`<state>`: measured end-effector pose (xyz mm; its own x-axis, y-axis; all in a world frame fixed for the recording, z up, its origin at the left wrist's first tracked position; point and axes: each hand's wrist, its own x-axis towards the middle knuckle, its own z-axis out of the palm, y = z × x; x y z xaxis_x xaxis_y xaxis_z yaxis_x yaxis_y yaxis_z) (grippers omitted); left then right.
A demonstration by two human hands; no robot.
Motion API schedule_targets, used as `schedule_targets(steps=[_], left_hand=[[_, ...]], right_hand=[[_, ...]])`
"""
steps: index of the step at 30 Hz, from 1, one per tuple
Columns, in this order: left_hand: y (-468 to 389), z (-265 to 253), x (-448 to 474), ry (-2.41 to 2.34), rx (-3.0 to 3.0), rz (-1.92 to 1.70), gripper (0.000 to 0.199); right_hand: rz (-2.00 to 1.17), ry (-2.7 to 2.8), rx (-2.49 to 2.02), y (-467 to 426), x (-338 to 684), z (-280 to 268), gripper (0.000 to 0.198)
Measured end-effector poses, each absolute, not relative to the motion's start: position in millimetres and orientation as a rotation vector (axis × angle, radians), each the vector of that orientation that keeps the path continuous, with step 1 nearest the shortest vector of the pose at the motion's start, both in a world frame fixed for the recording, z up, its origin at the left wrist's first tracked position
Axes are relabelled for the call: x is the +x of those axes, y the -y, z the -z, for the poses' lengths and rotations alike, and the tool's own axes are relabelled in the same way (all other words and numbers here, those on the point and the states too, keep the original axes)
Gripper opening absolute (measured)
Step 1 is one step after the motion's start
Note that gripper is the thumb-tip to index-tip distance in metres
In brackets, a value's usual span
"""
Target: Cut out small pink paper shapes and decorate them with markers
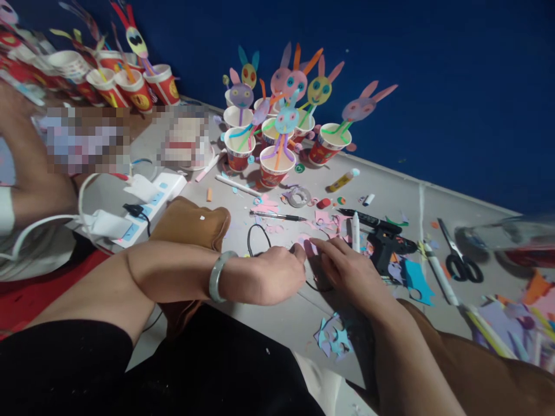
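My left hand (280, 274), with a pale bangle (217, 276) on its wrist, is closed low over the table, and its fingertips are mostly hidden. Beside it my right hand (347, 268) is bent inward, thumb tucked out of sight and fingers together. A small pinkish-purple paper piece (309, 247) shows between the two sets of fingertips; what exactly they grip is too small to tell. A thin black cord loops around the hands. Just beyond lie a black pen (277, 216) and pink paper scraps (327, 221). A black glue gun (385, 248) rests right of my right hand.
Paper cups (277, 167) with rabbit-faced figures stand along the blue wall. Black-handled scissors (462, 263), a marker (368, 221) and a tape roll (299, 197) lie around. A power strip (151, 202) and brown cushion (191, 222) sit left. Another person's arm (39, 162) is far left.
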<state>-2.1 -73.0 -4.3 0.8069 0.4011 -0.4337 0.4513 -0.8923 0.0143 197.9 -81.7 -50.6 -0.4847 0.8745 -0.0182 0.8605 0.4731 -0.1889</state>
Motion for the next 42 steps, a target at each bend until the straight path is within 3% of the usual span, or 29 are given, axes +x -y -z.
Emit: schedule_targets(steps=[8, 15, 28, 38, 42], left_hand=[[72, 2, -3, -0.681, 2.838, 0.663, 0.052], [72, 3, -4, -0.686, 2.828, 0.599, 0.050], [74, 7, -4, -0.676, 2.854, 0.600, 0.052], [74, 9, -4, -0.717, 2.861, 0.554, 0.049], [74, 9, -4, -0.709, 2.861, 0.539, 0.050]], right_hand=[[-0.191, 2.676, -1.461, 82, 202, 57, 0.040], [-0.500, 2.467, -1.338, 81, 201, 49, 0.010], [-0.243, 2.643, -1.452, 82, 194, 59, 0.031], [-0.395, 2.569, -1.421, 81, 193, 57, 0.018], [-0.375, 2.569, -1.434, 82, 191, 56, 0.021]])
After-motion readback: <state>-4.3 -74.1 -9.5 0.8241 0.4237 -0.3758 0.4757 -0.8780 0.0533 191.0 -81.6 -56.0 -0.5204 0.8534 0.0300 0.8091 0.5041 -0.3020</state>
